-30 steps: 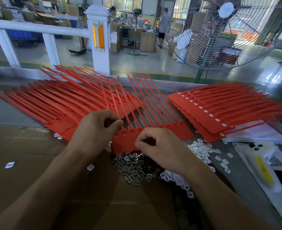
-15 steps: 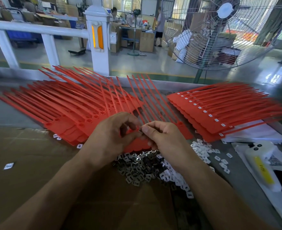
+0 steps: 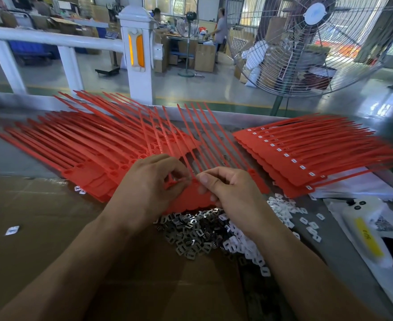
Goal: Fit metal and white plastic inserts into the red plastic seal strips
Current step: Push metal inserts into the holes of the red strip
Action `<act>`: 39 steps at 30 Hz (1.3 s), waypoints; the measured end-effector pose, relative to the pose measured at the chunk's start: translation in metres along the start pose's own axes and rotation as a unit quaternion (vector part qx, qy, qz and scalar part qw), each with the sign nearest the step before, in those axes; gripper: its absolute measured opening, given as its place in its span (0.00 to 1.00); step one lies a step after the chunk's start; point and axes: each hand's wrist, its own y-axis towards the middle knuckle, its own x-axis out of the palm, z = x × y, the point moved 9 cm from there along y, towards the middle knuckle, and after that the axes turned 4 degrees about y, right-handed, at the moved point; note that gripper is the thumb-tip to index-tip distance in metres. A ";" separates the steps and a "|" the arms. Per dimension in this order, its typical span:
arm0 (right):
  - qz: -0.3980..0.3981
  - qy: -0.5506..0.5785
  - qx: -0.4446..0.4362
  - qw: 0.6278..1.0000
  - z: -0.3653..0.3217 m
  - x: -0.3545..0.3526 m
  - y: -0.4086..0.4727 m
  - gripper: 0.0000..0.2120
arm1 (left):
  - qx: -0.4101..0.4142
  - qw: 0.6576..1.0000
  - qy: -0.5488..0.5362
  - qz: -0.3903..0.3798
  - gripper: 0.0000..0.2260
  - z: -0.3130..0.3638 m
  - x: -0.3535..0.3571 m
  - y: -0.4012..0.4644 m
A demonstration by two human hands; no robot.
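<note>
Both hands now meeting over red strip (image 3: 188, 195); left hand (image 3: 149, 184) and right hand (image 3: 227, 188) pinching strip head, likely seating insert; insert itself hidden.

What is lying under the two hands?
Under the hands lie a red strip sheet and, nearer, metal inserts and white inserts. The hands cover the socket being fitted.

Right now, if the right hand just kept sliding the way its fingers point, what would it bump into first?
Most likely the left hand: the right hand points leftward at it over the red seal strip both pinch, fingertips nearly touching.
</note>
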 end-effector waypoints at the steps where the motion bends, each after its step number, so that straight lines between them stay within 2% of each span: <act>1: 0.007 -0.015 -0.005 1.000 -0.001 -0.002 0.000 0.07 | -0.029 0.999 0.015 0.005 0.04 -0.008 -0.002 0.000; 5: 0.007 -0.082 -0.010 0.997 0.000 -0.006 -0.001 0.06 | -0.153 0.986 0.057 0.008 0.03 -0.041 -0.007 -0.007; 10: -0.022 -0.168 -0.014 0.985 0.000 -0.003 -0.001 0.05 | -0.196 0.977 0.084 -0.012 0.03 -0.047 0.001 -0.011; 17: -0.095 -0.214 -0.019 0.972 0.002 -0.002 -0.002 0.02 | -0.216 0.971 0.102 -0.028 0.04 -0.055 0.009 -0.011; 24: -0.156 -0.261 -0.038 0.952 -0.001 0.005 -0.004 0.04 | -0.227 0.967 0.106 -0.044 0.04 -0.057 0.011 -0.012; 31: -0.187 -0.279 -0.048 0.941 0.000 0.005 -0.007 0.07 | -0.240 0.969 0.049 -0.040 0.04 -0.060 0.006 -0.014; 39: -0.187 -0.297 -0.069 0.934 -0.003 0.009 -0.008 0.02 | -0.241 0.970 0.024 -0.001 0.06 -0.065 0.001 -0.013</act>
